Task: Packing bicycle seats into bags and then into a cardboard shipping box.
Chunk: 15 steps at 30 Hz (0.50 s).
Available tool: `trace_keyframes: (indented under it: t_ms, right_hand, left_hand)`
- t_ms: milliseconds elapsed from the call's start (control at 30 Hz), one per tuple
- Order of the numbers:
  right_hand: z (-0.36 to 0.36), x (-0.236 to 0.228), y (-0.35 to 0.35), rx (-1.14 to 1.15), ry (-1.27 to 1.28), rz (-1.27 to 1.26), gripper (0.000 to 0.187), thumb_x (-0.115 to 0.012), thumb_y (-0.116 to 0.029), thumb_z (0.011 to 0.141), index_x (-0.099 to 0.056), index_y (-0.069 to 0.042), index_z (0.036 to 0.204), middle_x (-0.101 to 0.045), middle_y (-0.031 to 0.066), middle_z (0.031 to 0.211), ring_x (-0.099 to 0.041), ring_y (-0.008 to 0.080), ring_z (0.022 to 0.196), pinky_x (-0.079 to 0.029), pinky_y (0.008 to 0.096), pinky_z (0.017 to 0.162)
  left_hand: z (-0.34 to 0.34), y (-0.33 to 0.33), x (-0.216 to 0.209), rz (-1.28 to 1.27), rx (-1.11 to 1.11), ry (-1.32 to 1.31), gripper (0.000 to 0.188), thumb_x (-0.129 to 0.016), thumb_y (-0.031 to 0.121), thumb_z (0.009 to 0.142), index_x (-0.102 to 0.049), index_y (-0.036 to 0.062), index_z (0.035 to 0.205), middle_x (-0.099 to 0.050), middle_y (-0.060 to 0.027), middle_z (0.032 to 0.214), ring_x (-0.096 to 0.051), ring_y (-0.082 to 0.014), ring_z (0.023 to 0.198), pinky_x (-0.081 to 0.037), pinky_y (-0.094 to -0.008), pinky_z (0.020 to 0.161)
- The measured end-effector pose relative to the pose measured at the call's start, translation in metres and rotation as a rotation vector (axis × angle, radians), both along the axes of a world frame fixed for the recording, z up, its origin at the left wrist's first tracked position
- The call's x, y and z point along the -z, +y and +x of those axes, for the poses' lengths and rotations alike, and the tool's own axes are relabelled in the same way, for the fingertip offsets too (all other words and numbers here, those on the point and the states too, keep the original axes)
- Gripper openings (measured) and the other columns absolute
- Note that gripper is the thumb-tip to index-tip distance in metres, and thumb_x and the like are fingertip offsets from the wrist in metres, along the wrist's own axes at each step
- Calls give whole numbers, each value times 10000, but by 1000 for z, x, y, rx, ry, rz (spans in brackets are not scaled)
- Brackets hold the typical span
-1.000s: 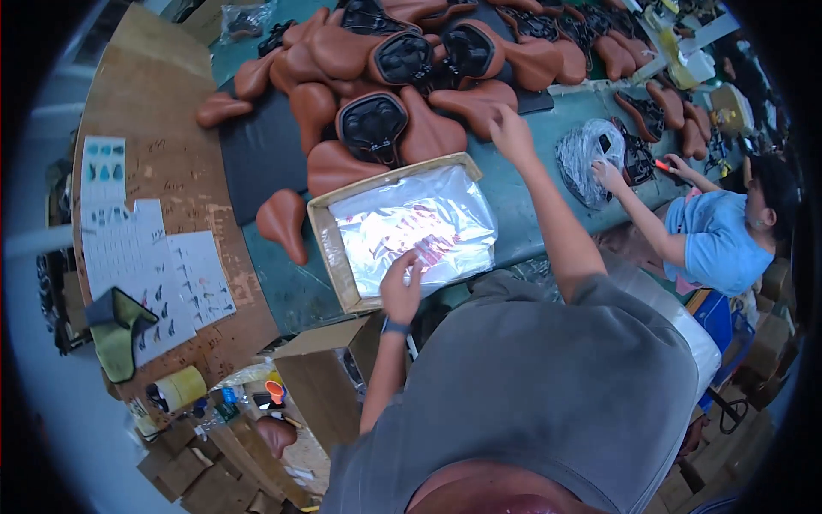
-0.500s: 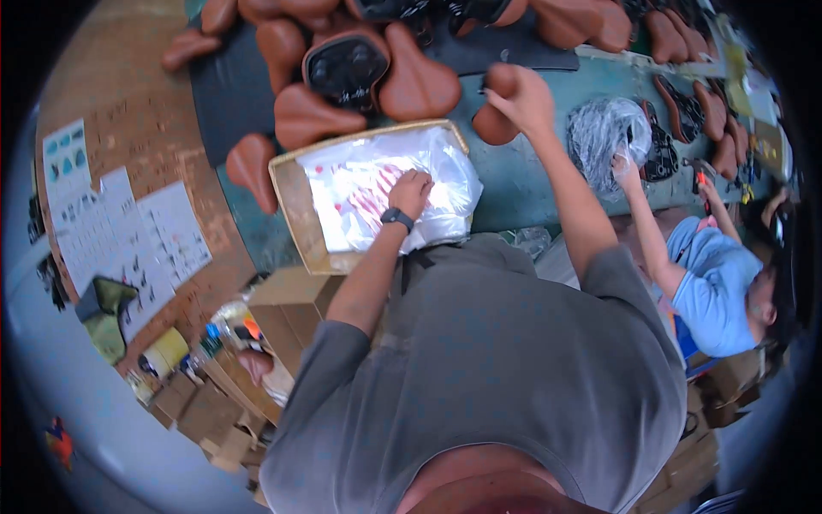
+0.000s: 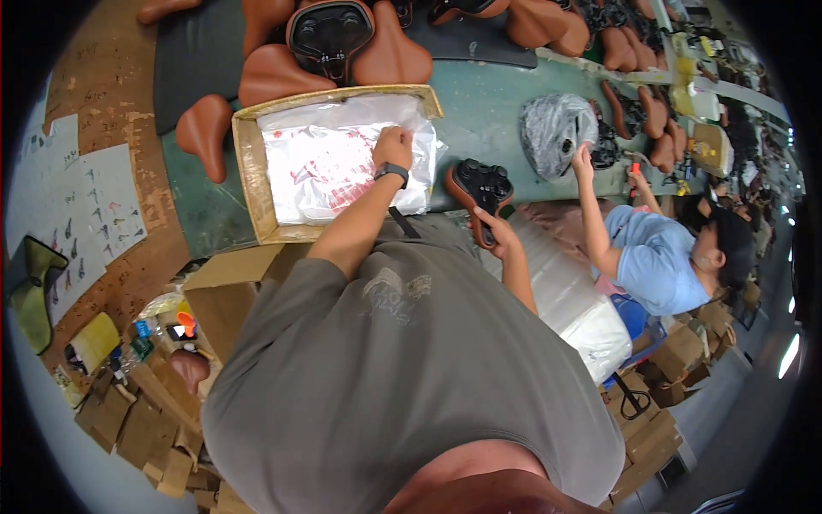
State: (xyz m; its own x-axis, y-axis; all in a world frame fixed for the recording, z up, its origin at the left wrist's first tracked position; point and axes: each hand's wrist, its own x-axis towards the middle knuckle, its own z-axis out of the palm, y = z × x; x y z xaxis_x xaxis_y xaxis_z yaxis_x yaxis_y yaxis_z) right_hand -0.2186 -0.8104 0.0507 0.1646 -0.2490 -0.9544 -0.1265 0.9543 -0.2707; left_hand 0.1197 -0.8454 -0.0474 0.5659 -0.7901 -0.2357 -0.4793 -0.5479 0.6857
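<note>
Beside the box (image 3: 244, 171) on the desk (image 3: 479, 103), the right hand (image 3: 497, 230) grips a saddle (image 3: 482, 182) underside up, by its nose, probably because that slim end fits the palm. The left hand (image 3: 393, 147) rests curled on plastic (image 3: 317, 171) inside; whether it pinches any, I can't tell.

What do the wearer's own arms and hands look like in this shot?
The left hand and right hand are ungloved. Forearms are bare below the short sleeves of a dark grey T-shirt. A dark wristband, possibly a watch, circles the left wrist; none shows on the right.
</note>
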Motion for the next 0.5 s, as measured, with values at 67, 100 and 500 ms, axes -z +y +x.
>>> trace_keyframes:
  t_ms: [67,100,500]
  right_hand:
    - [15,-6,12,103,7,-91,518,-861,-422,945,-669,-48,1248,-770,119,928,-721,202,718,-588,349,614]
    - [20,-13,16,131,-1,-151,491,-854,-405,952,-667,-51,1235,-771,123,941,-721,205,728,-587,352,618]
    - [213,-162,-13,-250,-488,-245,432,-797,-126,978,-608,15,1340,-754,148,1123,-796,302,952,-676,424,837]
  left_hand:
    - [11,10,6,-74,103,78,260,-715,341,996,-771,87,987,-727,-182,1043,-696,-418,962,-563,-526,819]
    - [22,21,11,-134,162,84,238,-697,300,1004,-795,91,1059,-739,-180,1039,-708,-407,982,-568,-517,826]
    - [92,118,-173,-177,618,255,187,-665,51,960,-790,17,1094,-795,-178,970,-773,-324,924,-590,-440,833]
